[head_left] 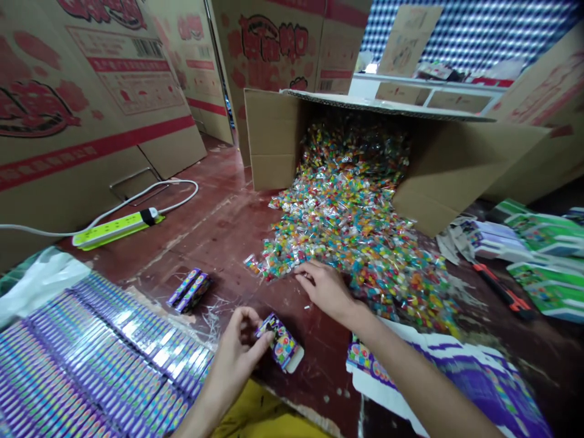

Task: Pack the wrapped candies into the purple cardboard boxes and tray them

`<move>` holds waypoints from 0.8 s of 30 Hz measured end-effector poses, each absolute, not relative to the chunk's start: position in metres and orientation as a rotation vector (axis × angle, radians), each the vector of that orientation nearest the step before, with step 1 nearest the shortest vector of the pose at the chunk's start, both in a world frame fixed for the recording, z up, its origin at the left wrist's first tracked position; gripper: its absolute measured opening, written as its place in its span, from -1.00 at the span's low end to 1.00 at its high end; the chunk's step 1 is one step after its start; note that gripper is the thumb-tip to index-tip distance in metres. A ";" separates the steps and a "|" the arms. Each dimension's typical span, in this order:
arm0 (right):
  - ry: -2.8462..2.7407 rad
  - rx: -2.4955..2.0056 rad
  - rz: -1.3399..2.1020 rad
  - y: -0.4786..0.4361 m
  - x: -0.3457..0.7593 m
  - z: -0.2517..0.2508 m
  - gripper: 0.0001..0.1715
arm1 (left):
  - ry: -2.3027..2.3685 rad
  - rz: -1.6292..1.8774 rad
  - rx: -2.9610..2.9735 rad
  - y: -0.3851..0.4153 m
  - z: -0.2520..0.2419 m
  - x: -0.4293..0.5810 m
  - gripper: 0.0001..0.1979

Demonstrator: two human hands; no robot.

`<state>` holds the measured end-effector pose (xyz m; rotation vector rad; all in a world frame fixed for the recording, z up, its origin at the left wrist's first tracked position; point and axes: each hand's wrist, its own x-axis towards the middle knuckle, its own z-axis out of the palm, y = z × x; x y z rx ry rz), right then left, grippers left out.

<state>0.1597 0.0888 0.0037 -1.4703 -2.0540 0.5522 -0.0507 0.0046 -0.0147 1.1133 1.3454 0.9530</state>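
Observation:
My left hand (246, 347) grips a small purple candy box (281, 344) between thumb and fingers, its white end flap standing open toward the lower right. At the near edge of a heap of clear candy packets (347, 213), my right hand (325, 289) has its fingers curled together; whatever they may hold is hidden. The packets contain multicoloured sweets and spill from a large cardboard carton (274, 140) lying on its side. Left of my left hand, a pair of filled purple boxes (190, 290) lies on the dark red table (219, 237).
Rows of purple boxes (109, 353) fill the lower left. Flat purple cartons (456, 371) lie beneath my right forearm. A red-and-black cutter (502, 289) lies near green flat cartons (547, 283). On the left are a green power strip (118, 228) and tall cardboard boxes (91, 91).

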 end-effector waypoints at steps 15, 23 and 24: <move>-2.042 -1.439 0.811 0.141 0.131 -0.012 -0.77 | 1.300 0.698 1.431 0.011 -0.010 -0.091 -0.71; -1.839 -1.334 1.000 0.088 0.185 0.028 -0.72 | 1.184 0.688 1.296 0.014 -0.012 -0.071 -0.62; -1.844 -1.325 1.038 0.080 0.190 0.036 -0.76 | 1.168 0.684 1.299 0.015 -0.013 -0.069 -0.63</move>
